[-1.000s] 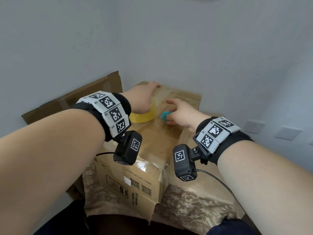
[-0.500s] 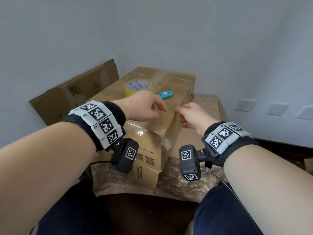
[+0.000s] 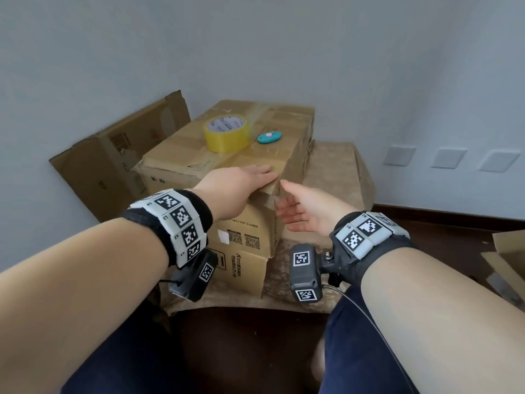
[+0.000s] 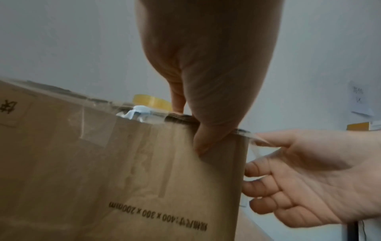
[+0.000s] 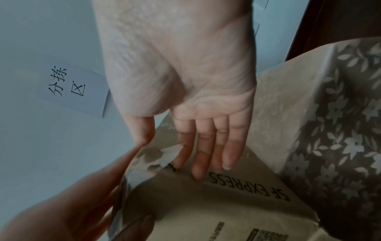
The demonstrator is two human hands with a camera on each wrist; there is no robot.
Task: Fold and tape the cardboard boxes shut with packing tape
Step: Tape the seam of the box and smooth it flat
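Observation:
A taped cardboard box lies on top of a second box. A yellow tape roll and a teal cutter lie on its top, clear of both hands. My left hand lies flat on the near right corner of the top; in the left wrist view its thumb hangs over the front face. My right hand is open, and its fingers press clear tape against the box's right side. Neither hand holds anything.
The boxes stand on a table under a floral cloth. An open cardboard box leans on the wall at the left. More cardboard lies at the right edge. Wall sockets are at the right.
Both hands left the tape roll and cutter at the far part of the box top, drew back to the near right corner and flattened against it.

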